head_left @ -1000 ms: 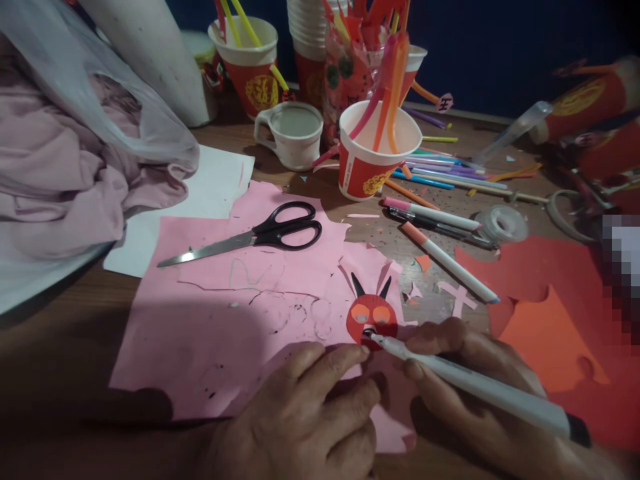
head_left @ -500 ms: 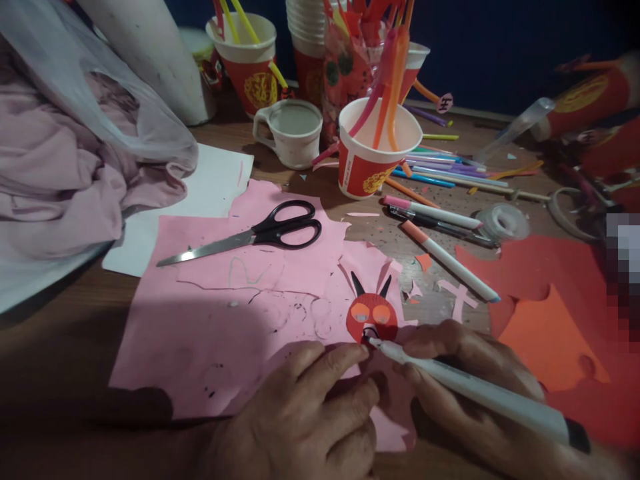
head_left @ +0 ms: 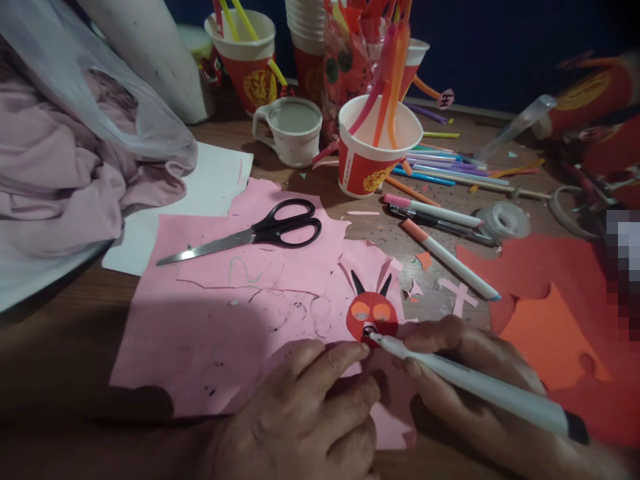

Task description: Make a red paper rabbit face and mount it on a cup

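Observation:
A red paper face (head_left: 372, 315) with orange eyes and black horns lies on the pink paper (head_left: 200, 320). My right hand (head_left: 465, 380) grips a white marker (head_left: 480, 383) with a black end, its tip on a small pale piece near the bottom of the face. My left hand (head_left: 310, 407) rests on the pink paper with its fingers stretched out and slightly apart. Its index fingertip touches the lower edge of the face, beside the marker tip. Black-handled scissors (head_left: 255, 233) lie on the pink sheet farther back.
Behind are a red paper cup (head_left: 363, 160) with bent straws and a white mug (head_left: 295, 137). Markers (head_left: 450, 260), a tape roll (head_left: 505, 220), loose straws (head_left: 440, 167) and paper scraps spread to the right. Red paper (head_left: 560, 260) lies at right, a plastic bag (head_left: 165, 127) at left.
The marker tip has shifted very slightly on the pale piece. My left hand stays in nearly the same place, as do the surrounding things.

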`<state>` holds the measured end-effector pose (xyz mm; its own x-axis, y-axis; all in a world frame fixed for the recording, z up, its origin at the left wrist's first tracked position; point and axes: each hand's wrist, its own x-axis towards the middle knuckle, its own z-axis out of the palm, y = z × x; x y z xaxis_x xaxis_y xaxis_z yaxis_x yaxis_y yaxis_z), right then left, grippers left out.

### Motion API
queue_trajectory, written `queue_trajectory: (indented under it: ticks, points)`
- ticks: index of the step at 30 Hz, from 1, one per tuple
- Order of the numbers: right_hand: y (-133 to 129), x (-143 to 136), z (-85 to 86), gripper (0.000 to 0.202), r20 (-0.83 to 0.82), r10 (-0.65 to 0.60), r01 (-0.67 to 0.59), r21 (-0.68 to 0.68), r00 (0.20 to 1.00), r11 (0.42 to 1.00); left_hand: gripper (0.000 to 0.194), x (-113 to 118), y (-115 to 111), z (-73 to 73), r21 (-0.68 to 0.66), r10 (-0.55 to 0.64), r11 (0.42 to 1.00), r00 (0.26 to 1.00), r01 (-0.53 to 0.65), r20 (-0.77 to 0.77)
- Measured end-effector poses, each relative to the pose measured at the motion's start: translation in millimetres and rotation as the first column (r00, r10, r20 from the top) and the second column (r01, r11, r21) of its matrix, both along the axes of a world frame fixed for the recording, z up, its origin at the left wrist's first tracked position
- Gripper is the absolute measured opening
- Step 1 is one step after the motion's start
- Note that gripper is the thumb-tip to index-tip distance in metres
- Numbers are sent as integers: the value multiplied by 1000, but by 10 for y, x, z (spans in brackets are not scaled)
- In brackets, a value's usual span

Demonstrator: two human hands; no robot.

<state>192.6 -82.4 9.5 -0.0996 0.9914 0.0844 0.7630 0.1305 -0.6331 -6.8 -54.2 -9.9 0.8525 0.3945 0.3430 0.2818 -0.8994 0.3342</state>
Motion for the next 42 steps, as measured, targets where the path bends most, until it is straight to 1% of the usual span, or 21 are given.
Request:
queue_trajectory:
  ticks: [3,6,8,10,12,16,18,22,25,28,32,37,40,42]
  points:
    - [-10,29,14,12,47,14,-14,5,999,1000,19,0,1,6,1,-9,1000,1000,9,-14]
    - [-17,74,26,12,79,30,-31,6,996,1000,19,1,0,18,5,9,1000,1000,-8,-19]
    - [-11,83,36,15,71,47,-47,8,996,999,19,-1,-3,22,3,22,1000,1000,-22,-19]
    - [1,78,45,16,63,35,-36,12,997,999,19,-3,-5,20,-2,15,1000,1000,-15,-12]
    - [13,68,50,13,51,24,-24,-1,998,1000,18,-3,-6,16,-6,5,1000,1000,-5,3]
    - [18,56,40,8,18,77,-76,-38,997,996,19,1,-7,8,-20,6,1000,1000,-6,-5]
    - [5,58,27,10,25,56,-55,-39,998,998,17,2,-5,9,-15,13,1000,1000,-13,1]
    - [-9,74,21,9,3,25,-25,-45,1000,999,17,-4,7,22,-1,-11,1000,1000,11,-16]
    - [-4,82,29,9,-43,31,-33,-59,999,998,20,-7,12,29,-1,-20,1000,999,20,-27]
    - [-19,79,17,12,-50,39,-42,-52,998,998,19,-5,6,23,-10,-5,1000,1000,5,-16]
    - [-48,69,-4,11,-32,-52,51,-24,998,998,16,-7,-3,11,0,0,1000,1000,0,-4]
    - [-7,128,63,6,-64,-60,60,-6,996,998,19,-2,2,15,3,13,1000,1000,-13,7]
    - [16,196,121,5,-35,-84,84,3,996,996,21,8,1,17,-2,32,999,999,-32,19]
    - [21,224,140,5,-13,-69,69,1,998,998,20,11,-5,17,-8,26,1000,999,-26,24]
